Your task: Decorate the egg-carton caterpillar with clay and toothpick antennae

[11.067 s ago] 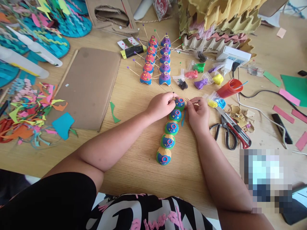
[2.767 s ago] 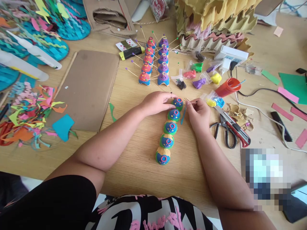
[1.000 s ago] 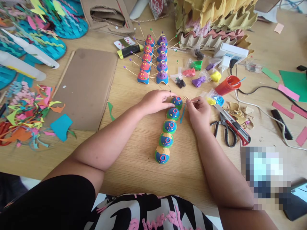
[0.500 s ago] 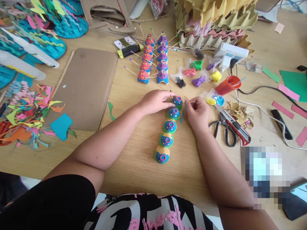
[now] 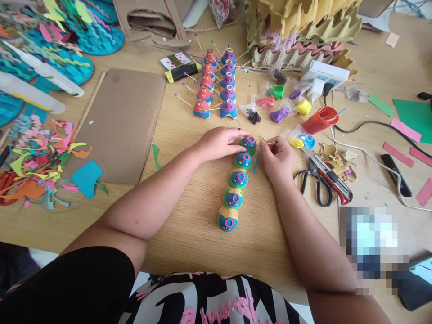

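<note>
A strip of painted egg-carton cups (image 5: 239, 178), blue and green with pink clay rings, runs toward me down the table. My left hand (image 5: 222, 143) is closed about its farthest cup, thumb on the near side and fingers behind. From that cup a thin stick with a dark tip (image 5: 240, 134) stands up. Just right of the strip, my right hand (image 5: 279, 161) pinches several toothpicks (image 5: 266, 140), one with a dark ball at its end. Between strip and right hand lies a slim blue tool (image 5: 257, 162).
Behind are finished red (image 5: 204, 93) and purple (image 5: 228, 93) cup rows with sticks jutting out. Bagged clay (image 5: 279, 114), an orange cup (image 5: 320, 120), scissors (image 5: 319, 182) and a utility knife (image 5: 329, 177) lie right. Cardboard (image 5: 118, 121) and paper scraps (image 5: 40, 162) are left.
The cup strip has shifted very slightly to the left with my left hand on it. My right hand stays nearly still with the toothpicks.
</note>
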Tool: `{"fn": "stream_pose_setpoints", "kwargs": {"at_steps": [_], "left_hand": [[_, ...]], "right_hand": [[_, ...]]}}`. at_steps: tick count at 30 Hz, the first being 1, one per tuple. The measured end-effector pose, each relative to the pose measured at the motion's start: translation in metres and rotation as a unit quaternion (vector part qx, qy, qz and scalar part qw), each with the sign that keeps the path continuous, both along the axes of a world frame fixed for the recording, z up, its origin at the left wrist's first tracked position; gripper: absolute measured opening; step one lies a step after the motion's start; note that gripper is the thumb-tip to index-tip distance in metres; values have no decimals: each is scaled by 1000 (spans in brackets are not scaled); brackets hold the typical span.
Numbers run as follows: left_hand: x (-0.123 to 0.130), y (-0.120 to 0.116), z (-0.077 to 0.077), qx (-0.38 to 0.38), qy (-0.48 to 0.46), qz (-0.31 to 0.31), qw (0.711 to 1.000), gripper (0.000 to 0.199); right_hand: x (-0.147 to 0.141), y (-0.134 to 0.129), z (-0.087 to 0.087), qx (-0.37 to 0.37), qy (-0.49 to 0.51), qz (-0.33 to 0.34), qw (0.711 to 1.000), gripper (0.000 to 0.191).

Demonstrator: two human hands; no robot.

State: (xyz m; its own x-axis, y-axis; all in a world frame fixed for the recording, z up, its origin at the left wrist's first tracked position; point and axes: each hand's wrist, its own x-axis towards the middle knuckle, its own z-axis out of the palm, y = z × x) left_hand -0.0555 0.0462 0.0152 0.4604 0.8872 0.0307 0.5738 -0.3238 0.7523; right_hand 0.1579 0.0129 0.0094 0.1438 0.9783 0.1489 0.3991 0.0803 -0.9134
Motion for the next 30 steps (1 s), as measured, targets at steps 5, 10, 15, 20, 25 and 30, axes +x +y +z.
{"fn": "stream_pose_setpoints", "kwargs": {"at_steps": [5,10,15,20,25,30], "left_hand": [[0,1,-1,4,0,-7,1000,55],[0,1,-1,6,1,-2,1000,54],[2,1,-1,-3,1,3,1000,54],[2,1,0,-7,3,1,1000,54],[2,1,0,-8,5,3,1000,54],[3,0,2,-12,11,7,1000,54]], "right_hand": [[0,0,-2,-7,11,9,1000,19],[-1,1,-2,-5,10,9,1000,19],[0,0,-3,0,6,12,1000,18],[0,-1,-1,30,-13,23,999,18],[1,-1,-3,61,-49,26,997,17],[1,-1,-5,78,-71,38,994,19]]}}
